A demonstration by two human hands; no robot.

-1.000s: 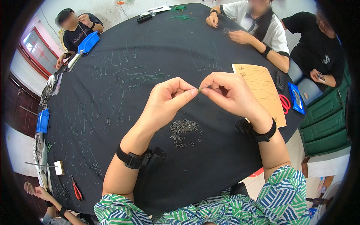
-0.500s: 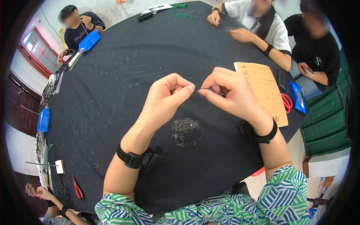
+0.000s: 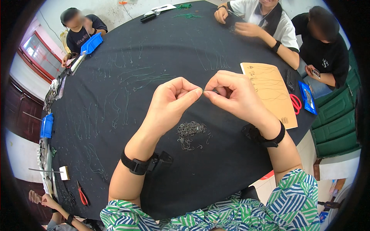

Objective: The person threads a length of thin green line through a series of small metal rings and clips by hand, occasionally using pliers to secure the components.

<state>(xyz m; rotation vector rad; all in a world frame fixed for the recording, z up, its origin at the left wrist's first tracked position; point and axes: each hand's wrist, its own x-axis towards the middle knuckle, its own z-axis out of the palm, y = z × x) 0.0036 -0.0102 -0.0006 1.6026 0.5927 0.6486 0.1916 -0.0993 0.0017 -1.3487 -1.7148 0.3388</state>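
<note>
Above the black tablecloth (image 3: pixel 216 165), my left hand (image 3: pixel 175 96) and my right hand (image 3: pixel 231 92) meet at the fingertips, each closed in a pinch. Whatever is between the fingers is too small and hidden to name. Below them lies a heap of small metal fish hooks (image 3: pixel 189 133), with a few loose ones at its right side. Thin green fishing lines (image 3: pixel 144 79), several tipped with hooks, are spread on the cloth to the left and beyond my hands.
Right of my hands lies a tan cardboard sheet (image 3: pixel 275 104) with lines across it, beside red-handled scissors (image 3: pixel 295 104) and a blue packet (image 3: pixel 307 98). Red-handled pliers (image 3: pixel 82 195) are at the near left. Blue trays (image 3: pixel 91 43) stand along the left edge. Other people sit around the table.
My fingertips have come together from a small gap, the right hand shifting slightly left. Across the table, the hand of the person in white has moved.
</note>
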